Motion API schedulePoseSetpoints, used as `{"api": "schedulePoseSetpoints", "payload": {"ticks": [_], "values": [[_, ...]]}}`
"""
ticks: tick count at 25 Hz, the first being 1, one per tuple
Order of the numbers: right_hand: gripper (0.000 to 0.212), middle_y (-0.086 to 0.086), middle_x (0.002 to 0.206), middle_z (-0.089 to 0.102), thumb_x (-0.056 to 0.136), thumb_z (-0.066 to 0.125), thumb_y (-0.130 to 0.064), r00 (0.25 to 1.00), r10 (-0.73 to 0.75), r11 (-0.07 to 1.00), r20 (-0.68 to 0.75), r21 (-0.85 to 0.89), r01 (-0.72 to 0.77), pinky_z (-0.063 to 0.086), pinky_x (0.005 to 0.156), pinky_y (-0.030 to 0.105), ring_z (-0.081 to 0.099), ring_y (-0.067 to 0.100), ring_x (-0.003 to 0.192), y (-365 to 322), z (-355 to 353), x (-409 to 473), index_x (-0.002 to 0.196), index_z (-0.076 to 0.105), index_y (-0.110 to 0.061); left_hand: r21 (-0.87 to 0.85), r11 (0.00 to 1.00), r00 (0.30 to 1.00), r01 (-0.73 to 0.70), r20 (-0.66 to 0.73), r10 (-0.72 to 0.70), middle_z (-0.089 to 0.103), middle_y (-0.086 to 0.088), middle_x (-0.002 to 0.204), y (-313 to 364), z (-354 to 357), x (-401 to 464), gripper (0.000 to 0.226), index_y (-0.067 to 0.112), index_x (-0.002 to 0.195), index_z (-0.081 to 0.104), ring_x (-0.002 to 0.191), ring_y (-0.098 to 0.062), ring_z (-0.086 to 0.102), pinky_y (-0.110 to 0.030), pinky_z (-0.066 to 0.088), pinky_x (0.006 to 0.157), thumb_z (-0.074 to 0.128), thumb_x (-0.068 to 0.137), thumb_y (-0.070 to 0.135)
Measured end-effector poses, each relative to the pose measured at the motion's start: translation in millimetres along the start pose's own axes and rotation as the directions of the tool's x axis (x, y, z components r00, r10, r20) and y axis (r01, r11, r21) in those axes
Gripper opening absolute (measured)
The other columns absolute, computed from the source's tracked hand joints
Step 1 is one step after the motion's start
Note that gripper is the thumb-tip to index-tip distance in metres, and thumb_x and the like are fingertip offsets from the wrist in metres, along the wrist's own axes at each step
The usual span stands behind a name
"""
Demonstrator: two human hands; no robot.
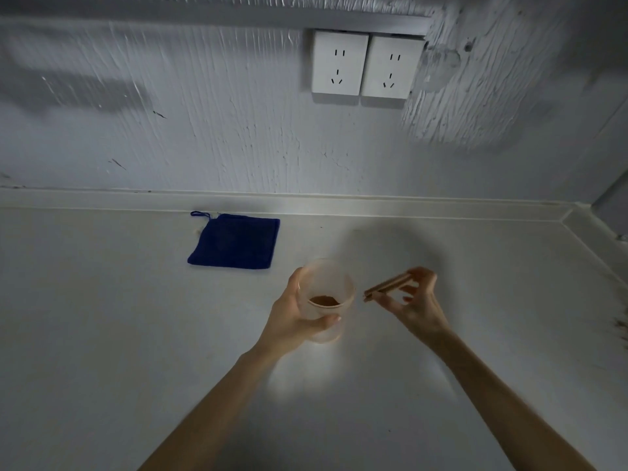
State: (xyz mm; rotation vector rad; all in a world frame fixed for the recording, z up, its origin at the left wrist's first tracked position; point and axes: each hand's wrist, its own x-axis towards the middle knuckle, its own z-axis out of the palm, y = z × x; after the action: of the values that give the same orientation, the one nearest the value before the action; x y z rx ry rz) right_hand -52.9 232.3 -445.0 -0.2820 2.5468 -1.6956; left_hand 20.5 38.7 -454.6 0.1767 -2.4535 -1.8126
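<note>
The powder seems to be in already: a small brown heap (324, 300) lies at the bottom of the one translucent cup (326, 277), which the left grip (292, 314) holds with fingers and thumb curled round its wall, above the middle of the counter (136, 334). The right grip (418, 300) pinches the single brown sachet (387, 286) between thumb and fingertips, the other fingers spread. The sachet's lower end tilts toward the cup's rim but sits just beside it, not over it. Whether the sachet is empty cannot be told. What is left, most likely, is setting the sachet aside and adding liquid; none shows in the cup. Otherwise, one folded blue cloth (234, 241) lies near the counter's back edge, and two wall sockets (339, 62) sit side by side above it.
</note>
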Motion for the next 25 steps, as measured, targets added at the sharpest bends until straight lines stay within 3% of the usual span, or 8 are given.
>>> {"api": "schedulePoseSetpoints", "payload": {"ticks": [5, 9, 12, 15, 21, 23, 25], "values": [[0.076, 0.01, 0.113, 0.041, 0.057, 0.082, -0.008, 0.996, -0.002, 0.996, -0.089, -0.089, -0.006, 0.044, 0.084, 0.033, 0.053, 0.031, 0.106, 52.9, 6.9, -20.3, 0.106, 0.025, -0.014, -0.003, 1.0, 1.0, 0.005, 0.007, -0.005, 0.046, 0.031, 0.106, 0.6, -0.8, -3.7, 0.07, 0.055, 0.105, 0.029, 0.093, 0.028, 0.044, 0.005, 0.038, 0.071, 0.076, 0.058, 0.032], [0.091, 0.016, 0.124, 0.043, 0.056, 0.083, -0.014, 0.998, 0.03, 0.966, -0.053, -0.255, -0.042, 0.04, 0.09, 0.033, 0.046, 0.025, 0.109, 60.9, 3.1, -30.6, 0.127, 0.028, -0.003, -0.017, 1.0, 1.0, 0.022, -0.005, -0.023, 0.046, 0.033, 0.107, -3.0, -0.3, -2.0, 0.073, 0.056, 0.107, 0.029, 0.099, 0.017, 0.046, 0.004, 0.038, 0.074, 0.077, 0.057, 0.033], [0.092, 0.016, 0.132, 0.042, 0.062, 0.08, -0.029, 0.999, 0.04, 0.893, 0.004, -0.449, -0.034, 0.033, 0.102, 0.041, 0.039, 0.032, 0.121, 68.4, 0.6, -33.4, 0.135, 0.028, -0.008, -0.051, 0.999, 1.0, 0.018, -0.003, -0.018, 0.043, 0.032, 0.112, -7.3, 1.7, -1.3, 0.081, 0.049, 0.117, 0.025, 0.105, 0.011, 0.044, 0.003, 0.04, 0.077, 0.079, 0.062, 0.026], [0.088, 0.011, 0.141, 0.034, 0.068, 0.072, -0.042, 0.991, 0.108, 0.832, 0.081, -0.552, -0.045, 0.026, 0.107, 0.04, 0.03, 0.031, 0.128, 67.1, -1.5, -31.1, 0.138, 0.025, -0.015, -0.084, 0.996, 1.0, 0.011, 0.001, -0.011, 0.042, 0.028, 0.116, -9.3, 5.0, -0.7, 0.083, 0.039, 0.126, 0.024, 0.11, 0.006, 0.044, -0.005, 0.042, 0.082, 0.077, 0.066, 0.02], [0.083, 0.012, 0.149, 0.023, 0.075, 0.068, -0.033, 0.987, 0.064, 0.863, 0.148, -0.505, 0.019, 0.02, 0.113, 0.043, 0.023, 0.032, 0.136, 53.2, -3.4, -46.8, 0.14, 0.02, -0.012, -0.013, 1.0, 0.999, 0.023, -0.025, -0.023, 0.04, 0.03, 0.11, -4.4, 4.8, -22.1, 0.067, 0.03, 0.123, 0.031, 0.101, 0.008, 0.045, 0.003, 0.04, 0.073, 0.072, 0.073, 0.013], [0.075, 0.015, 0.145, 0.032, 0.076, 0.068, -0.027, 0.99, -0.004, 0.883, 0.139, -0.465, 0.069, 0.027, 0.109, 0.043, 0.032, 0.035, 0.131, 51.9, -6.3, -60.1, 0.137, 0.029, -0.008, 0.019, 0.998, 0.995, 0.066, -0.077, -0.065, 0.039, 0.028, 0.115, -7.9, 7.3, -38.6, 0.065, 0.023, 0.126, 0.034, 0.105, 0.005, 0.043, -0.002, 0.039, 0.079, 0.072, 0.074, 0.019], [0.066, 0.017, 0.141, 0.039, 0.078, 0.067, -0.024, 0.989, -0.031, 0.899, 0.142, -0.429, 0.089, 0.033, 0.105, 0.041, 0.04, 0.035, 0.127, 48.5, -9.2, -71.8, 0.133, 0.035, -0.005, 0.052, 0.988, 0.974, 0.149, -0.181, -0.137, 0.038, 0.016, 0.121, -13.5, 12.9, -55.1, 0.061, 0.015, 0.13, 0.035, 0.113, -0.003, 0.04, -0.017, 0.037, 0.091, 0.067, 0.078, 0.019]]}}
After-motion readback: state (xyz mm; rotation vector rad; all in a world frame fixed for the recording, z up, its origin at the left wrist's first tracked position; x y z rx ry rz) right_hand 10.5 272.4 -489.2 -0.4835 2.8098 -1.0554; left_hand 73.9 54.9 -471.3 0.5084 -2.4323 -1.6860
